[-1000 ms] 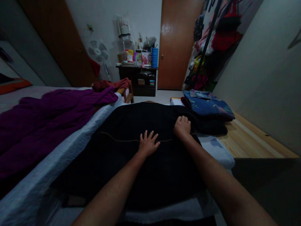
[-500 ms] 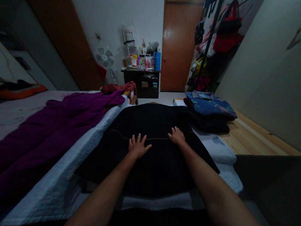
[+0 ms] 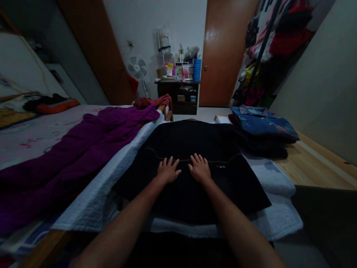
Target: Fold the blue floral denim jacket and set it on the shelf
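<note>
A black shirt (image 3: 192,137) lies spread out on a light quilted cover (image 3: 275,176). A thin tan line runs across it, with a few small pale marks near its right part. My left hand (image 3: 168,171) rests palm down on the cloth, fingers spread, just by that line. Close to its right, my right hand (image 3: 200,169) also lies flat on the shirt with its fingers apart. Neither hand grips anything. The cloth under both palms is hidden.
Folded clothes with a blue denim shirt (image 3: 263,121) on top are stacked at the right, beside a wooden board (image 3: 318,163). A purple blanket (image 3: 92,139) covers part of the bed at left. Farther back stand a fan (image 3: 137,67) and a dark cabinet (image 3: 181,98).
My right hand has slid left across the shirt, nearer my left hand, uncovering the small pale marks. The camera view has turned slightly left.
</note>
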The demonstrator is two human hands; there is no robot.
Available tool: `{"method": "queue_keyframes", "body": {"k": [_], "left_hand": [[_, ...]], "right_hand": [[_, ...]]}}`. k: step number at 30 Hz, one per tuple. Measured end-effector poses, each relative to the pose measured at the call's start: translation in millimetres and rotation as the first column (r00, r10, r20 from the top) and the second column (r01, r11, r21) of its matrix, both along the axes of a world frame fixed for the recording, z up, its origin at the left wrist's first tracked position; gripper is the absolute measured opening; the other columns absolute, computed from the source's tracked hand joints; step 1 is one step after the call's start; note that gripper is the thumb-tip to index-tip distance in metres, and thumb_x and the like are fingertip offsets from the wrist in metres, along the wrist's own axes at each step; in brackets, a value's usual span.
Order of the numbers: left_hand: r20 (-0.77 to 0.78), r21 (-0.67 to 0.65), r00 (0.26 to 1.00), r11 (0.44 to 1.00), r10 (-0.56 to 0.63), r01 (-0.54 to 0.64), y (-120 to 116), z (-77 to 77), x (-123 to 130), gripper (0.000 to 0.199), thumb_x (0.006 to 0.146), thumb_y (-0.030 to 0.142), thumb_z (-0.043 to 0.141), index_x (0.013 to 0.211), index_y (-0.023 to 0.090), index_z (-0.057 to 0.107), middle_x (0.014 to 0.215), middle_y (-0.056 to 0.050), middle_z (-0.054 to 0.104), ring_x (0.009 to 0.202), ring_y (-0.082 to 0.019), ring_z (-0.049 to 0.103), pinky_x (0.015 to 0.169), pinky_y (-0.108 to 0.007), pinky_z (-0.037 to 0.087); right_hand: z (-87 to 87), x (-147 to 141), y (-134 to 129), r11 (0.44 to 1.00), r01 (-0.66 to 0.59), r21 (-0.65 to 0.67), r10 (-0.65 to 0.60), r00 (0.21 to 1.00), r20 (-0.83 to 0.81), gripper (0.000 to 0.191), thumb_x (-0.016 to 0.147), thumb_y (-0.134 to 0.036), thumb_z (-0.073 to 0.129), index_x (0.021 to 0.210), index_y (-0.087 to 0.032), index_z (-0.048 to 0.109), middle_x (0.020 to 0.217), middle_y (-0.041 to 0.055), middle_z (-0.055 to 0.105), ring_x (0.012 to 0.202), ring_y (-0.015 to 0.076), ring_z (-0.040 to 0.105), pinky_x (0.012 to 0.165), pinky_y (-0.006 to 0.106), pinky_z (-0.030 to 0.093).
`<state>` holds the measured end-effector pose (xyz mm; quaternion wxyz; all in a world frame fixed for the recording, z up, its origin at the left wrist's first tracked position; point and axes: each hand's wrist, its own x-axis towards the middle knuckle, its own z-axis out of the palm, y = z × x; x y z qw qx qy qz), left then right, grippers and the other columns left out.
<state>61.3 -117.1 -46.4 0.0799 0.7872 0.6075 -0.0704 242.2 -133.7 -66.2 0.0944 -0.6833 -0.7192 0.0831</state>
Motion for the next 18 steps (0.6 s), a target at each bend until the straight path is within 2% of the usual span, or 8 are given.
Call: {"method": "queue_keyframes", "body": {"k": [3,5,7,8,10,12,15,18], "left_hand": [[-0.057,0.116,0.998,0.993,-0.003,0.009,1,23.4,-26,0.053,0.089,0.042,0.049,0.140,0.027,0.049,0.149,-0.011,0.044,0.142,-0.036,0.030,0.114,-0.059,0.015],[-0.067,0.325,0.998,0.946,0.022,0.001,5,40.8,-46,0.045,0.090,0.031,0.046,0.134,0.026,0.053,0.150,-0.009,0.043,0.145,-0.032,0.024,0.116,-0.058,0.011],[-0.050,0.447,0.990,0.889,0.132,-0.096,10,56.8,-66,0.045,0.091,0.027,0.044,0.135,0.025,0.051,0.152,-0.009,0.040,0.144,-0.033,0.024,0.115,-0.057,0.016],[-0.030,0.440,0.977,0.880,0.211,-0.177,13,63.3,-74,0.045,0.091,0.028,0.044,0.135,0.023,0.049,0.149,-0.012,0.043,0.140,-0.034,0.032,0.113,-0.056,0.025],[-0.012,0.310,0.936,0.891,0.352,-0.331,17,72.0,-87,0.047,0.090,0.033,0.046,0.134,0.017,0.047,0.134,-0.018,0.056,0.124,-0.035,0.053,0.102,-0.050,0.042],[-0.027,0.182,0.915,0.902,0.402,-0.391,20,74.3,-92,0.045,0.089,0.035,0.048,0.130,0.013,0.050,0.119,-0.019,0.065,0.109,-0.033,0.063,0.090,-0.044,0.049],[0.018,0.154,0.954,0.941,0.301,-0.300,19,71.0,-88,0.044,0.088,0.028,0.049,0.130,0.015,0.051,0.120,-0.016,0.066,0.109,-0.029,0.064,0.090,-0.037,0.049],[0.162,0.053,0.982,0.993,0.098,-0.108,19,70.0,-82,0.045,0.088,0.027,0.050,0.132,0.018,0.053,0.130,-0.009,0.063,0.117,-0.021,0.060,0.097,-0.028,0.045]], "right_hand": [[-1.8,4,2,1.000,0.005,0.014,-0.005,1.000,0.001,0.059,0.097,-0.048,0.034,0.149,-0.023,0.036,0.158,0.0058,0.028,0.146,0.0251,0.020,0.117,0.044,0.011],[-3.7,4,3,0.999,0.004,0.033,-0.004,1.000,-0.002,0.058,0.097,-0.047,0.034,0.149,-0.022,0.036,0.158,0.0057,0.029,0.146,0.0254,0.020,0.117,0.044,0.011],[-5.4,3,3,0.999,0.008,0.043,-0.008,1.000,-0.004,0.058,0.096,-0.047,0.034,0.149,-0.022,0.037,0.158,0.0058,0.029,0.145,0.0254,0.021,0.116,0.044,0.011],[-5.9,3,3,0.999,0.011,0.044,-0.010,1.000,-0.003,0.058,0.096,-0.047,0.034,0.148,-0.022,0.037,0.158,0.0058,0.029,0.145,0.0253,0.021,0.116,0.044,0.011],[-6.2,2,3,0.999,0.014,0.040,-0.014,1.000,-0.002,0.058,0.096,-0.047,0.034,0.148,-0.022,0.038,0.157,0.0057,0.030,0.145,0.0252,0.022,0.116,0.044,0.012],[-5.6,2,3,0.999,0.012,0.038,-0.011,1.000,-0.002,0.058,0.096,-0.047,0.034,0.148,-0.021,0.039,0.157,0.0058,0.031,0.145,0.0253,0.022,0.116,0.044,0.013],[-4.9,2,3,0.999,0.018,0.040,-0.018,1.000,0.001,0.058,0.096,-0.047,0.034,0.148,-0.021,0.039,0.156,0.0063,0.032,0.145,0.0255,0.023,0.116,0.045,0.013],[-5.2,2,4,0.999,0.017,0.048,-0.018,1.000,0.006,0.058,0.096,-0.047,0.035,0.147,-0.020,0.039,0.156,0.0066,0.032,0.144,0.0257,0.023,0.116,0.045,0.013]]}}
